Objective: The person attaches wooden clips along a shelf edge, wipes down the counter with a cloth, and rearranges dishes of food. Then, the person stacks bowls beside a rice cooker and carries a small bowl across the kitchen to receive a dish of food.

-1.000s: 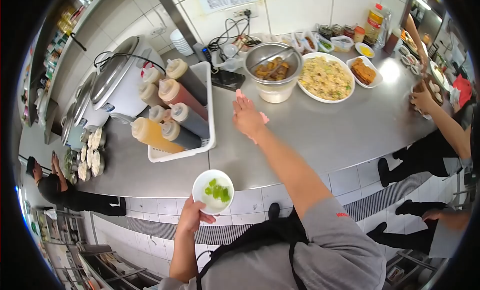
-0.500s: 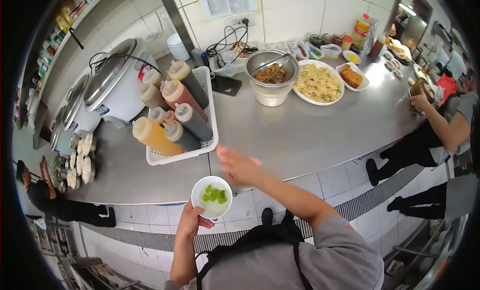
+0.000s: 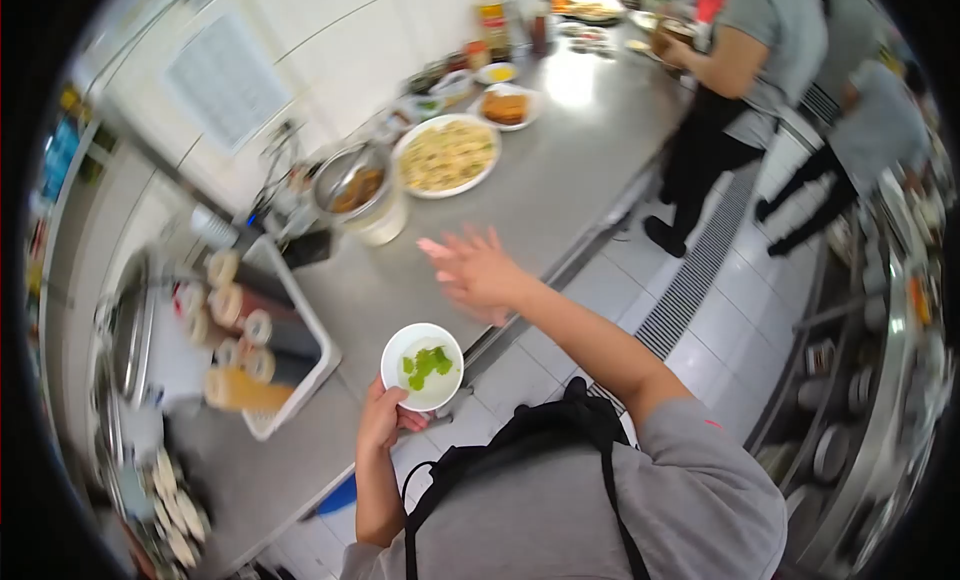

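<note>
Closed round the lower side of a white bowl is my left hand, with the thumb at the rim. Green herb leaves lie in pale liquid inside the bowl. My right hand hangs above the steel counter's front part, fingers spread and slightly blurred, with nothing in it. Beyond it on the counter stands an oval plate of fried rice. A metal bowl of brown food rests on a pale tub to the left of the plate.
A white basket of squeeze bottles stands on the left counter, near large cookers. A dish of fried food and condiments are farther back. Two people stand at right, beside a floor drain.
The view has swung to the right, so the basket now sits farther left. My right hand has moved slightly up with its fingers spread. The bowl stays in my left hand.
</note>
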`<state>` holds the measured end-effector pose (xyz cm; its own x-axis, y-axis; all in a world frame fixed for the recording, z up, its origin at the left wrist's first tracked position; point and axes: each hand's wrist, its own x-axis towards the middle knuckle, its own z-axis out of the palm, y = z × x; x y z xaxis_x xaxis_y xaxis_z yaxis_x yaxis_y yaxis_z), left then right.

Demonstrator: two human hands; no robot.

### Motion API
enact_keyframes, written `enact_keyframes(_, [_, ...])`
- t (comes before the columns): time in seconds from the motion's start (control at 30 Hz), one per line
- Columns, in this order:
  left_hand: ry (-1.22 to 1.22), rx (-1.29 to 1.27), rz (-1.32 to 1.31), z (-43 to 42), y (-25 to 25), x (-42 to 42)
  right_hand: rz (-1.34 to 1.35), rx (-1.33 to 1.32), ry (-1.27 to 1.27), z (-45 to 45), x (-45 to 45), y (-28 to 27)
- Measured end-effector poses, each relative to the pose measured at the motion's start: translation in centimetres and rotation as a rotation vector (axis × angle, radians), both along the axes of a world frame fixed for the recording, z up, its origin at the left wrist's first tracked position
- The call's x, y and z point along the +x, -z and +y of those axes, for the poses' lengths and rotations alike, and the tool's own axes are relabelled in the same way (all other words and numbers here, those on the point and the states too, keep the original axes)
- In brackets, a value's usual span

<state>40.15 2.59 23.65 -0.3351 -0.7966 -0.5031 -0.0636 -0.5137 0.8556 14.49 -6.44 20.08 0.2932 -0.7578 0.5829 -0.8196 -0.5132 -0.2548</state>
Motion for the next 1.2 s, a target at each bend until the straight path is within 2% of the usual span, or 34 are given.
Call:
enact_keyframes(0.1, [0.128,-0.007,0.001,-1.4,-0.1,-4.3,0.052,0.122,0.126,0.3,-5.6,1.6])
enact_keyframes(0.17, [0.171,-0.031,0.011,-2.0,-0.2,-7.7,-0.186,0.184,0.134,2.7,-11.1,4.3])
enact_keyframes(0.23, [0.291,-0.029,0.012,-2.8,-0.1,-11.1,-0.427,0.384,0.366,7.7,-16.9,8.6])
enact_keyframes(0.3, [0.367,0.008,-0.007,-3.2,0.3,-15.0,-0.423,0.458,0.649,15.4,-23.4,16.5])
enact_keyframes(0.33, [0.423,-0.029,0.001,-3.3,0.3,-17.3,-0.507,0.572,0.903,20.6,-25.8,21.2])
enact_keyframes(0.37, [0.483,-0.032,0.018,-3.6,0.8,-19.7,-0.412,0.870,0.970,26.9,-28.9,26.2])
enact_keyframes(0.4, [0.550,0.012,-0.013,-4.0,1.5,-22.0,-0.300,1.046,1.187,34.0,-29.8,30.7])
enact_keyframes(0.43, [0.611,0.051,-0.046,-4.2,2.1,-24.6,-0.460,1.071,1.485,41.7,-29.6,35.9])
enact_keyframes(0.47, [0.677,0.028,-0.043,-3.9,1.9,-27.5,-0.261,1.389,1.427,50.1,-31.0,49.9])
enact_keyframes(0.5, [0.759,0.001,-0.046,-3.8,2.5,-30.4,-0.439,1.393,1.691,53.4,-27.2,37.9])
enact_keyframes(0.53, [0.800,0.000,-0.050,-3.2,2.3,-33.7,-0.450,1.247,1.704,59.1,-25.6,40.9])
enact_keyframes(0.57, [0.836,0.007,-0.055,-2.2,2.1,-36.8,-0.598,1.361,1.631,62.3,-24.4,38.0])
enact_keyframes(0.6, [0.882,0.028,-0.024,-1.8,2.9,-40.0,-1.043,1.355,1.810,65.0,-23.2,37.5])
enact_keyframes(0.63, [0.909,0.025,-0.010,-1.0,3.1,-43.6,-0.642,1.526,1.522,68.1,-22.1,37.6])
enact_keyframes(0.67, [0.949,0.038,-0.009,-0.1,3.3,-46.8,-1.044,1.468,1.925,66.3,-21.8,31.2])
enact_keyframes(0.73, [1.016,0.061,0.009,1.5,3.7,-52.9,-1.268,1.506,2.157,66.8,-22.7,30.5])
enact_keyframes(0.8, [1.077,0.079,0.022,3.1,3.3,-59.3,-1.283,1.494,1.796,67.2,-26.6,31.5])
enact_keyframes(0.87, [1.171,0.084,0.043,4.5,3.0,-65.2,-1.642,1.196,2.057,66.1,-31.4,37.3])
enact_keyframes(0.9, [1.162,0.092,0.053,5.3,2.7,-68.0,-1.242,1.191,1.846,66.5,-34.7,41.1])
enact_keyframes(0.93, [1.218,0.066,0.041,6.1,2.5,-70.8,-1.369,1.186,1.812,64.1,-39.2,38.9])
enact_keyframes(0.97, [1.273,0.034,0.028,6.5,2.4,-73.6,-1.466,1.028,1.872,61.1,-43.4,36.6])
enact_keyframes(1.03, [1.319,0.057,0.013,6.9,2.7,-79.4,-1.341,0.747,1.746,58.0,-51.6,38.6])
enact_keyframes(1.1, [1.382,0.040,0.019,7.8,2.4,-84.7,-1.341,0.602,1.669,54.5,-58.5,37.9])
enact_keyframes(1.17, [1.438,0.055,0.054,7.5,3.4,-90.3,-1.172,0.628,1.607,51.7,-63.8,35.0])
enact_keyframes(1.2, [1.463,0.044,0.080,7.2,4.0,-92.9,-1.214,0.643,1.523,50.9,-66.5,35.0])
